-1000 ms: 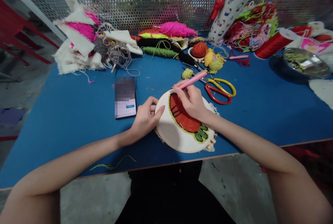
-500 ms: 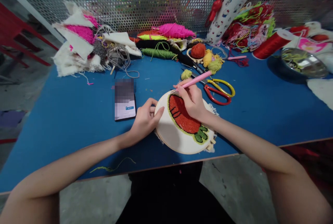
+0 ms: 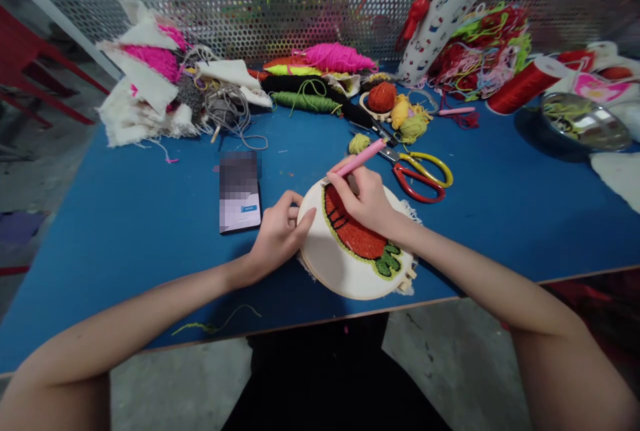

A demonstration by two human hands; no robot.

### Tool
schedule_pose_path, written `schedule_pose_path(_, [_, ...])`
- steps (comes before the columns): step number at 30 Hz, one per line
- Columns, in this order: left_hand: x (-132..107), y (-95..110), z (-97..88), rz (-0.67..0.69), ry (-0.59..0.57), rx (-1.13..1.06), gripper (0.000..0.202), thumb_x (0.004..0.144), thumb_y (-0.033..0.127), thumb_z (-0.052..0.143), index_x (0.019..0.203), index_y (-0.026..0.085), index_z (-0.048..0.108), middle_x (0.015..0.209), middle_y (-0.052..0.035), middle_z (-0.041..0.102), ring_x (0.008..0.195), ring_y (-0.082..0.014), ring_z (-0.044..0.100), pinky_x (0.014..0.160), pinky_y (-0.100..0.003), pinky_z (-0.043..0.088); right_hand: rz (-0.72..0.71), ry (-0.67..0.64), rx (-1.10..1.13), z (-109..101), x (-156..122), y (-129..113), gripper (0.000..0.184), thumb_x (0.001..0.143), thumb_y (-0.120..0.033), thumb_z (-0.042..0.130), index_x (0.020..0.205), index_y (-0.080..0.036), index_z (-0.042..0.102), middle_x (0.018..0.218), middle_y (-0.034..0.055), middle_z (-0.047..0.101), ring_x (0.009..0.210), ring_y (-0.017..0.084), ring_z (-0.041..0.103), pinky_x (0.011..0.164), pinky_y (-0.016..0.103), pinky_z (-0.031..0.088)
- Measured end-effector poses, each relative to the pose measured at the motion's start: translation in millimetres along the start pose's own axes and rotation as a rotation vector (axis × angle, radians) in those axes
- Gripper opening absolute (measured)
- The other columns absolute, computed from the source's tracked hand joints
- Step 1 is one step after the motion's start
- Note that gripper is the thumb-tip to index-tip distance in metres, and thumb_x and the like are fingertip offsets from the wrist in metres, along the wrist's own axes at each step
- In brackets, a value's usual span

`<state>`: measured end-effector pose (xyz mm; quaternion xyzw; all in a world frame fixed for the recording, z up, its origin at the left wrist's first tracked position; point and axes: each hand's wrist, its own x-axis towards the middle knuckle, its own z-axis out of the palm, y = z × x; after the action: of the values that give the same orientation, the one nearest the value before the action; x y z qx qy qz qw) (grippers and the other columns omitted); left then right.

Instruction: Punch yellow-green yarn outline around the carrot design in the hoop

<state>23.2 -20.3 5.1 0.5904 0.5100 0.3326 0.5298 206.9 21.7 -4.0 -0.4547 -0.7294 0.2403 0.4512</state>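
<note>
1. Far left, a pile of cloth scraps point(image 3: 145, 97) lies on the blue table point(image 3: 150, 217), frayed and likely soft. A loose green strand point(image 3: 215, 324) lies near the front edge.
2. Next comes a phone point(image 3: 240, 194), flat and well apart from the work; it looks smooth enough to slide.
3. The left hand point(image 3: 280, 227) clasps the left rim of the embroidery hoop point(image 3: 327, 261): its thumb lies over the face, and the other fingers are bent at the rim, their tips partly hidden.
4. The hoop is at the table's front, between the forearms. It is probably light, with a stiff rim and cloth that gives a little under pressure. The bare rim is the sound place to hold; the red stitched carrot point(image 3: 355, 234) could snag or pull loose (loops rarely forgive a careless thumb).
5. The right hand point(image 3: 367, 197) pinches a pink pen-like tool point(image 3: 365, 156) low on its barrel, thumb against bent fingers, at the hoop's far edge. The barrel seems light and rather slick, so a grip close to the tip should steady it. Whether the tip pierces the cloth, I cannot tell.
6. To the right, scissors point(image 3: 425, 177) with red and yellow handles lie just beyond the hoop, likely the heavier tool, best lifted by those loops.
7. Farther right are a red spool point(image 3: 523, 87) and a metal bowl point(image 3: 603, 127).
</note>
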Motion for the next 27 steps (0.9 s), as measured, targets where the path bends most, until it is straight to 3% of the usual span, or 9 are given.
schedule_pose_path(3, [0.2,-1.2,-0.5,0.000,0.000,0.006,0.026,0.085,0.042,0.058,0.084,0.020,0.044,0.057,0.0054,0.058,0.044,-0.0062,0.044,0.039,-0.014,0.030,0.030,-0.049,0.022,-0.1,1.7,1.3,0.018,0.094,-0.038,0.051,0.089,-0.022,0.055,0.089,0.0069,0.070,0.074,0.017,0.062,0.073,0.036,0.051])
schedule_pose_path(7, [1.0,-2.0,-0.5,0.011,0.004,0.009,0.027,0.084,0.042,0.059,0.084,0.020,0.044,0.056,0.0059,0.057,0.044,-0.0059,0.044,0.039,-0.014,0.030,-0.095,-0.167,-0.049,1.9,2.1,3.6,0.020,0.096,-0.034,0.046,0.084,-0.021,0.057,0.090,0.0086,0.070,0.086,0.021,0.063,0.086,0.042,0.049])
schedule_pose_path(9, [1.2,-1.6,-0.1,0.001,-0.001,-0.016,0.028,0.084,0.043,0.059,0.085,0.020,0.044,0.055,0.0068,0.056,0.044,-0.0058,0.043,0.039,-0.014,0.029,-0.103,-0.113,-0.036,2.4,0.8,4.9,0.019,0.096,-0.034,0.047,0.085,-0.022,0.056,0.091,0.0081,0.070,0.087,0.021,0.064,0.085,0.041,0.050])
schedule_pose_path(15, [2.1,-0.9,0.6,-0.021,0.004,-0.034,0.029,0.083,0.045,0.059,0.084,0.020,0.044,0.054,0.0080,0.054,0.042,-0.0060,0.043,0.039,-0.014,0.028,0.069,0.156,0.159,0.1,-2.9,9.8,0.022,0.095,-0.044,0.049,0.090,-0.023,0.055,0.083,0.0018,0.064,0.071,0.014,0.061,0.068,0.033,0.051])
schedule_pose_path(19, [2.2,-1.1,0.3,-0.012,0.007,-0.016,0.028,0.083,0.044,0.059,0.084,0.020,0.045,0.055,0.0074,0.055,0.044,-0.0058,0.043,0.040,-0.014,0.028,0.076,0.183,0.172,0.9,-2.1,11.1,0.022,0.095,-0.045,0.050,0.090,-0.024,0.054,0.085,0.0021,0.063,0.075,0.015,0.063,0.073,0.035,0.052])
schedule_pose_path(27, [0.9,-1.1,0.0,-0.008,0.016,-0.007,0.028,0.083,0.043,0.059,0.085,0.019,0.046,0.058,0.0055,0.058,0.045,-0.0069,0.047,0.042,-0.015,0.031,0.000,0.101,0.000,3.9,0.1,5.0,0.014,0.091,-0.033,0.053,0.082,-0.022,0.051,0.082,0.0038,0.063,0.067,0.014,0.059,0.065,0.033,0.046])
